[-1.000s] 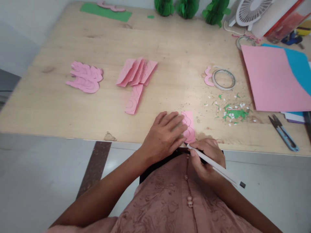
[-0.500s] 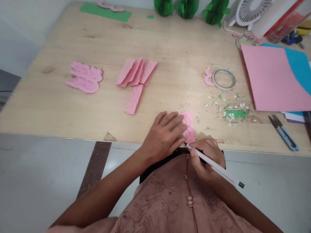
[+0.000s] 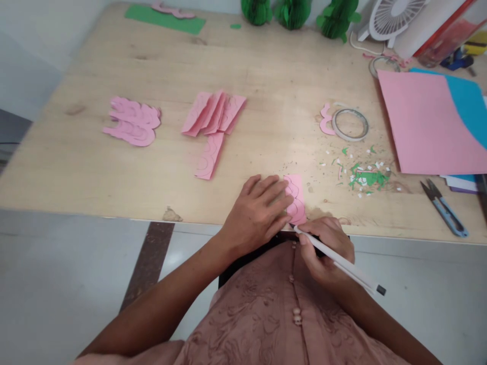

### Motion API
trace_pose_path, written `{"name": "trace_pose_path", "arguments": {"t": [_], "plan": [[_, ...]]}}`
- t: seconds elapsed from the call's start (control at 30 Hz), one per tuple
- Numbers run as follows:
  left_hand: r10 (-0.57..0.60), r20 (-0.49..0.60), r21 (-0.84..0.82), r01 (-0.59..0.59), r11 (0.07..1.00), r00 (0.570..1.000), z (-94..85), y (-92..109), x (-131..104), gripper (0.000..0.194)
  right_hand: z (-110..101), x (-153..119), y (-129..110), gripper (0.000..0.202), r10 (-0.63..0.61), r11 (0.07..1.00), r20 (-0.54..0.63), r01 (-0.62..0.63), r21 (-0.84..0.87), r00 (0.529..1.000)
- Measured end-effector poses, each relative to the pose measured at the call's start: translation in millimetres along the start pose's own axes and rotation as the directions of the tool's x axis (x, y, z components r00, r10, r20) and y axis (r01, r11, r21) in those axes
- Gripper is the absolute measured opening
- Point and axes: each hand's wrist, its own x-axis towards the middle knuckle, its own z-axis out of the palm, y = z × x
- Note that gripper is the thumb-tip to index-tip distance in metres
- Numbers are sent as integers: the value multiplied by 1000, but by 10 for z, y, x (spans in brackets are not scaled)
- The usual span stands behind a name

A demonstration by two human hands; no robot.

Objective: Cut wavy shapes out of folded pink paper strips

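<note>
A small pink paper strip (image 3: 297,197) with curved pen lines lies at the table's front edge. My left hand (image 3: 261,213) rests flat with spread fingers, its fingertips on the strip's left side. Pinched in my right hand (image 3: 329,248) is a white pen (image 3: 342,261), its tip at the strip's bottom end. Folded pink strips (image 3: 215,114) with similar lines sit further left, and beyond them is a stack of cut scalloped pink pieces (image 3: 133,121).
A tape roll (image 3: 350,138), green and white scraps (image 3: 369,177), blue snips (image 3: 449,215) and pink sheets (image 3: 429,126) lie on the right. Green paper ornaments (image 3: 292,12) and a white fan (image 3: 397,17) stand at the back.
The pen and my right hand have shifted very slightly to the right. My left hand and the strip have stayed in place.
</note>
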Motion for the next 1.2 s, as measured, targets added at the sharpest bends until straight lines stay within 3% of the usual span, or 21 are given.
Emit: {"name": "trace_pose_path", "arguments": {"t": [1.2], "plan": [[7, -16, 5, -7, 1000, 1000, 14, -8, 0, 26, 8, 12, -19, 13, -12, 1000, -18, 12, 0, 1000]]}}
